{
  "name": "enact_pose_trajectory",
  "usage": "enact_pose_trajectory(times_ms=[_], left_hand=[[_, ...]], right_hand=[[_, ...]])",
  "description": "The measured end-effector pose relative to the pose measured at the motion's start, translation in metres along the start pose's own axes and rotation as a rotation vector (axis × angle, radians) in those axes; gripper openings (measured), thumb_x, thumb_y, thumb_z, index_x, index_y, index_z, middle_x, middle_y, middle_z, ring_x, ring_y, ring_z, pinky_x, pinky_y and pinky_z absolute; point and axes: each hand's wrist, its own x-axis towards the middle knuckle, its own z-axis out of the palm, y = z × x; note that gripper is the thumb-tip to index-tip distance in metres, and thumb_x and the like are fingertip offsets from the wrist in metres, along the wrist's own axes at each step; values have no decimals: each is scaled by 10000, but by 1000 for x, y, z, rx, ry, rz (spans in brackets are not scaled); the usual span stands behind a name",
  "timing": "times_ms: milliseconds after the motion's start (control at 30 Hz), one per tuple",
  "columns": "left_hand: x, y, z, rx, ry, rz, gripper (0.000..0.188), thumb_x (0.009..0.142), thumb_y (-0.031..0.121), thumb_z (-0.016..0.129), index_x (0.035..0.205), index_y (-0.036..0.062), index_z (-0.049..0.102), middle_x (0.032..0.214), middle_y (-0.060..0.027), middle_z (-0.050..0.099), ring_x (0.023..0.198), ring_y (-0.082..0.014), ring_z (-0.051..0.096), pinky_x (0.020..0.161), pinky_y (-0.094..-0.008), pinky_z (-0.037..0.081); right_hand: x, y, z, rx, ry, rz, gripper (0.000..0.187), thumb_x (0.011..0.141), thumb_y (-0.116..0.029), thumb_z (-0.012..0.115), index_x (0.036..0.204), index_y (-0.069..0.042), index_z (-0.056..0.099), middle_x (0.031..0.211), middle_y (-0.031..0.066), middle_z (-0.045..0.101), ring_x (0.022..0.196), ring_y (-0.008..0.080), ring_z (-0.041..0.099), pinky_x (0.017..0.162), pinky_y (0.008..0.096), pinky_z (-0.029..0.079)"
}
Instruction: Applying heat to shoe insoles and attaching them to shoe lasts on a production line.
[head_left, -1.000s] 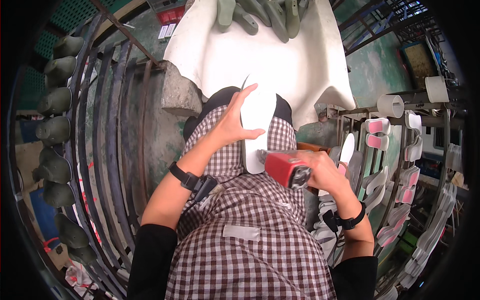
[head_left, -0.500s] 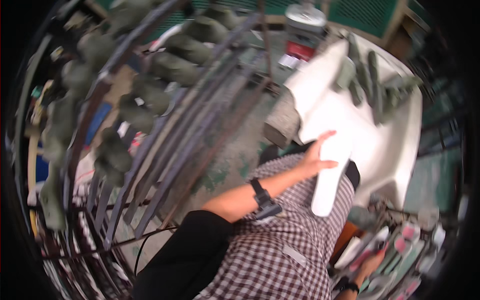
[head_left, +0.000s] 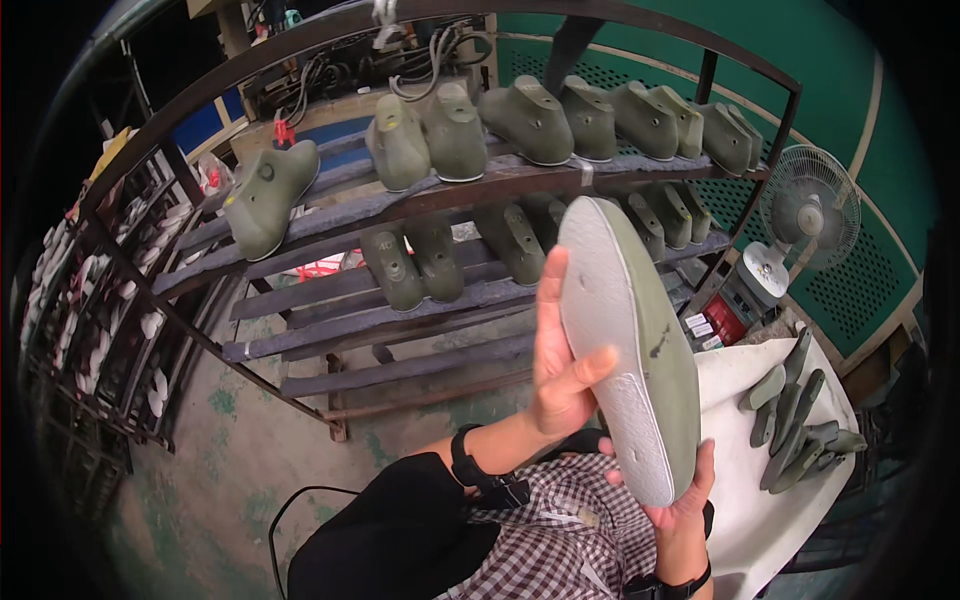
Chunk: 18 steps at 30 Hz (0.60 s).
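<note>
A green shoe last [head_left: 667,365] is held up in front of me, tilted, its bottom facing my view. A pale grey insole board [head_left: 597,290] lies flat along that bottom, with a rougher section at the heel end. My left hand [head_left: 560,385] grips the last's left edge, thumb pressed across the board and fingers partly hidden behind. At the lower end, my right hand [head_left: 687,500] cups the heel, its fingers around the sides. Both hands are closed on the same last.
A metal rack [head_left: 410,195] carrying several green lasts in rows stands ahead. To the right, more lasts [head_left: 795,425] lie on a white-covered surface [head_left: 735,390]. Beyond are a standing fan [head_left: 808,215] and a green wall [head_left: 850,60]. Another loaded rack [head_left: 110,350] stands at left.
My view has swung toward the rack. My right hand has come from the pink-and-white pieces at lower right to the last's heel. The left hand has raised the white-bottomed piece.
</note>
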Motion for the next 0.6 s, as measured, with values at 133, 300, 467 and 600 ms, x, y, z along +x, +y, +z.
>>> enact_pose_trajectory(times_ms=[133,300,467,600], left_hand=[[30,106,-55,1016,136,660,830,948,279,628,1577,44,138,1625,-172,190,1503,-309,187,1219,-459,101],[30,221,-74,1907,472,975,765,892,234,692,1524,41,307,1588,-186,262,1492,-398,166,1192,-553,57],[64,274,-99,1735,669,585,780,842,209,737,1511,98,350,1418,-200,527,1297,-376,521,1091,-466,363],[71,260,-97,2115,719,581,746,850,235,729,1498,109,380,1373,-176,578,1208,-382,590,1032,-429,431]], right_hand=[[108,19,94,-223,-63,-40,868,877,-464,644,1529,-31,268,1438,269,442,1173,461,582,823,499,615],[203,63,212,-344,-61,-245,719,929,-296,630,1499,4,311,1324,200,548,1104,268,643,847,398,588],[296,104,243,-1243,-85,-577,729,898,-202,663,1485,40,305,1366,309,496,1231,422,541,1027,465,439],[303,108,216,-1614,-214,-679,679,891,-203,650,1463,4,348,1387,280,469,1245,435,510,1014,480,451]])
